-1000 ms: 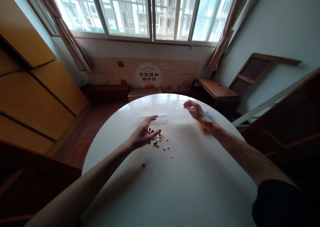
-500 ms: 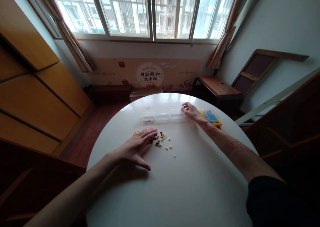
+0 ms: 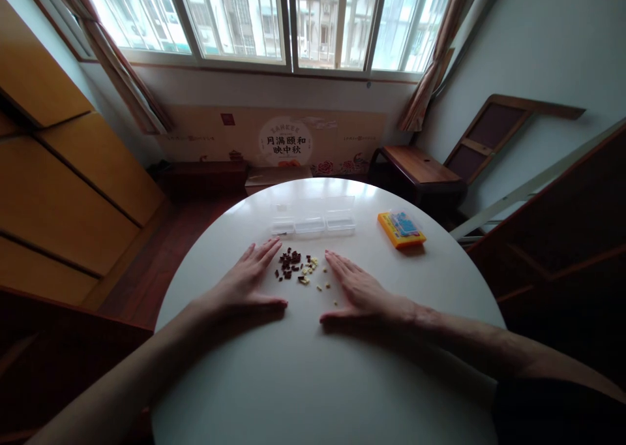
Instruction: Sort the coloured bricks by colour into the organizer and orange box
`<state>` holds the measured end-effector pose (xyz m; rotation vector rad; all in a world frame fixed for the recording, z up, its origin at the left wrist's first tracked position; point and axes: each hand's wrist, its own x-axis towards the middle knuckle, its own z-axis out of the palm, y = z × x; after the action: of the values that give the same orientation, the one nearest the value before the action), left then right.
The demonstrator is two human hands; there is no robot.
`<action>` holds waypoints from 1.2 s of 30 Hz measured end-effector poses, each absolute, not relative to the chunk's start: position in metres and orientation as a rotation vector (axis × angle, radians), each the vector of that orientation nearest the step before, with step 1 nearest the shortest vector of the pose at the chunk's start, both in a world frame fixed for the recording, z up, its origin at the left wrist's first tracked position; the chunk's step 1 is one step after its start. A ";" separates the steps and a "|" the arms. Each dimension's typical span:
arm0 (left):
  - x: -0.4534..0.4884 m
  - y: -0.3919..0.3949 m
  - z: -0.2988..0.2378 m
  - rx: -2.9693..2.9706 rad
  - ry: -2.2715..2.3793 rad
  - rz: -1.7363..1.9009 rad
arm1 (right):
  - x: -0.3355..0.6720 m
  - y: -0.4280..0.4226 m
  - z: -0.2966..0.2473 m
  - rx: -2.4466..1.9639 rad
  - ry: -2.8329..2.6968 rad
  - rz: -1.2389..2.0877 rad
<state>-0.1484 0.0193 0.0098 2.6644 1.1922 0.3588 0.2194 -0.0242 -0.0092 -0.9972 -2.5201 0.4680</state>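
My left hand [image 3: 247,282] lies flat on the round white table [image 3: 323,380], fingers stretched out, just left of a small heap of dark brown and pale yellow pieces [image 3: 296,269]. My right hand [image 3: 359,291] lies flat too, fingers together and extended, just right of the heap. Neither hand holds anything. Beyond the heap sits a clear plastic box with compartments [image 3: 313,216], lid shut.
An orange and blue box [image 3: 401,230] rests on the table at the right rear. Past the table stand a low wooden bench [image 3: 418,168], a cardboard panel with print [image 3: 283,141] under the window, and wooden cabinets [image 3: 63,171] on the left.
My right hand left the clear box and came down flat beside the heap. My left hand shifted slightly left. The clear box's lid is now shut.
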 end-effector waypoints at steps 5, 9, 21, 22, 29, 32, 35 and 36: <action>-0.140 0.022 0.009 2.607 1.081 0.373 | 0.171 0.010 -0.008 -1.063 -2.584 0.467; -0.132 0.029 0.005 2.551 0.968 0.508 | 0.130 0.027 -0.009 -0.999 -2.559 0.440; -0.129 0.031 0.012 2.512 0.924 0.643 | 0.166 0.030 0.010 -0.768 -2.489 0.480; -0.129 0.030 0.013 2.532 0.954 0.625 | 0.180 0.027 0.014 -0.797 -2.468 0.450; -0.122 0.033 0.014 2.657 1.006 0.517 | 0.317 0.034 0.036 -1.248 -2.173 -0.098; -0.115 0.037 0.014 2.678 1.024 0.518 | 0.367 0.053 0.034 -1.659 -1.910 -0.225; -0.107 0.042 0.018 2.715 0.975 0.549 | 0.392 0.070 0.025 -1.883 -1.849 -0.206; -0.103 0.043 0.021 2.730 0.963 0.568 | 0.394 0.075 0.023 -1.907 -1.856 -0.189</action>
<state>-0.1034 0.0426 0.0205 2.7298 0.9631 0.5678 0.3941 0.0748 0.0229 -1.9066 -1.8561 -0.1892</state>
